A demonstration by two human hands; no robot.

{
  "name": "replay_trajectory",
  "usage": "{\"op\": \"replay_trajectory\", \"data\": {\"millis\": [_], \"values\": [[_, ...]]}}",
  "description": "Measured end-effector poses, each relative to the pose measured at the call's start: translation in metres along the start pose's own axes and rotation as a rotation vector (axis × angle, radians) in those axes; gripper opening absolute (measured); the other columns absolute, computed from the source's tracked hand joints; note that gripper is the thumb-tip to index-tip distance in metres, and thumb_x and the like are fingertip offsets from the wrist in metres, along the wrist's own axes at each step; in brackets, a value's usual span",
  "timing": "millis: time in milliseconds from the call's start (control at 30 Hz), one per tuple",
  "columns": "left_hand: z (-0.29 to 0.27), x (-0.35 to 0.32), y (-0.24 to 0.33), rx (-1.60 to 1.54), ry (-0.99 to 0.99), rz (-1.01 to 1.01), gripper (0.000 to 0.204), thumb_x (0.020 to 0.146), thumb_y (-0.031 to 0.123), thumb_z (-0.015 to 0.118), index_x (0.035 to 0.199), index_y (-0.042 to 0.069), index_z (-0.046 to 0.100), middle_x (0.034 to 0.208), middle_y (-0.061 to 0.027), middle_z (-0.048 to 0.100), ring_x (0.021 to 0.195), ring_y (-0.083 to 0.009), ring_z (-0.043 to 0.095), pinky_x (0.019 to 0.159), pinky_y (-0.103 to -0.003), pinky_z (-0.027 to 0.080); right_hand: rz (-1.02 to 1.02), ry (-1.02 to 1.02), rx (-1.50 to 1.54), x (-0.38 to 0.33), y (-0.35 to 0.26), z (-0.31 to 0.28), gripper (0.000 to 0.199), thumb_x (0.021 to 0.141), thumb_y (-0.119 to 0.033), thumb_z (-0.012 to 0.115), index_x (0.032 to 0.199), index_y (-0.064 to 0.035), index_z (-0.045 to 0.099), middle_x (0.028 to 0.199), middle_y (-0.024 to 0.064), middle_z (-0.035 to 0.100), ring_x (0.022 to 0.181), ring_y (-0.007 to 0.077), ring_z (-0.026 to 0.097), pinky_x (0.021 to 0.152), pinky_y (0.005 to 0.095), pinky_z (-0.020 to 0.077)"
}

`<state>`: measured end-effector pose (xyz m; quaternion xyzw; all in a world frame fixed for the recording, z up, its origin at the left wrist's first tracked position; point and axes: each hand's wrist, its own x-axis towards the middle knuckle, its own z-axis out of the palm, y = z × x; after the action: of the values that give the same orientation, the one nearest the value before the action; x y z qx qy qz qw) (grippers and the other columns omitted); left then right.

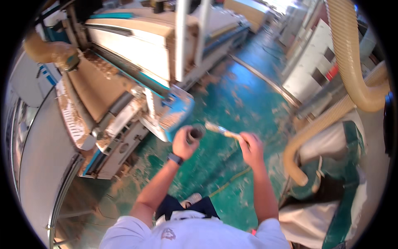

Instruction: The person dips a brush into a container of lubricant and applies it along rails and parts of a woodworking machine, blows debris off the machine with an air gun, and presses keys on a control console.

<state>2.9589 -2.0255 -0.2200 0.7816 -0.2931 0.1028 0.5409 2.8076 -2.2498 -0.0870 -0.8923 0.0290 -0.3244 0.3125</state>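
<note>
My left hand [182, 143], with a dark band at its wrist, is wrapped round a small open cup [196, 133]. The cup's mouth faces up and its inside looks dark; what it holds, if anything, I cannot make out. A flat paintbrush [215, 128] with pale bristles, a metal ferrule and a wooden handle is gripped in my right hand [251, 148]. It points left, its bristle end a short way from the cup's rim and apart from it. Just beyond my left hand is the blue end cover [180, 108] of a machine, strewn with wood dust.
A long machine [128, 45] with white sides stands at the front left, dusted with shavings. Ribbed tan hoses [344, 45] hang on the right above a dust-collecting unit [304, 189]. A long bar [265, 79] lies on the green floor [232, 182], which has dust scattered over it.
</note>
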Motion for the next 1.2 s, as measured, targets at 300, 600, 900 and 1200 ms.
{"op": "replay_trajectory", "data": {"millis": [300, 600, 900, 1200], "values": [[0.117, 0.103, 0.036, -0.025, -0.115, -0.019, 0.067, 0.064, 0.006, 0.082, 0.123, 0.005, 0.053, 0.113, -0.0144, 0.063, 0.108, -0.0322, 0.062, 0.094, -0.038, 0.049, -0.172, -0.215, -0.332, 0.106, 0.077, -0.070, 0.010, 0.085, -0.013, 0.068, 0.092, -0.0077, 0.066, 0.079, 0.0072, 0.059, 0.077, 0.0279, 0.060, 0.067, 0.0393, 0.0493], [0.297, 0.251, -0.003, -0.033, -0.109, 0.240, 0.064, 0.063, 0.003, 0.081, 0.120, 0.006, 0.053, 0.123, -0.0142, 0.062, 0.110, -0.0349, 0.061, 0.094, -0.042, 0.050, -0.373, -0.517, -0.679, 0.248, 0.250, -0.038, 0.007, 0.081, -0.013, 0.061, 0.085, -0.0076, 0.063, 0.085, 0.0081, 0.063, 0.083, 0.0264, 0.063, 0.073, 0.0405, 0.0509], [0.393, 0.435, -0.023, 0.024, -0.085, 0.258, 0.059, 0.064, 0.004, 0.078, 0.118, 0.009, 0.055, 0.119, -0.0123, 0.064, 0.109, -0.0349, 0.061, 0.091, -0.044, 0.050, 0.134, -0.420, -0.167, 0.395, 0.386, -0.091, 0.022, 0.083, -0.013, 0.071, 0.104, -0.0132, 0.065, 0.079, 0.0081, 0.063, 0.077, 0.0313, 0.063, 0.066, 0.0404, 0.0497], [0.445, 0.626, -0.078, 0.202, 0.137, 0.234, 0.057, 0.064, 0.004, 0.078, 0.117, 0.007, 0.055, 0.118, -0.0149, 0.063, 0.108, -0.0371, 0.060, 0.091, -0.044, 0.050, -0.174, -0.427, 0.009, 0.595, 0.538, -0.036, 0.013, 0.086, -0.017, 0.070, 0.095, -0.0079, 0.068, 0.081, 0.0120, 0.063, 0.074, 0.0323, 0.062, 0.065, 0.0414, 0.0488]]}}
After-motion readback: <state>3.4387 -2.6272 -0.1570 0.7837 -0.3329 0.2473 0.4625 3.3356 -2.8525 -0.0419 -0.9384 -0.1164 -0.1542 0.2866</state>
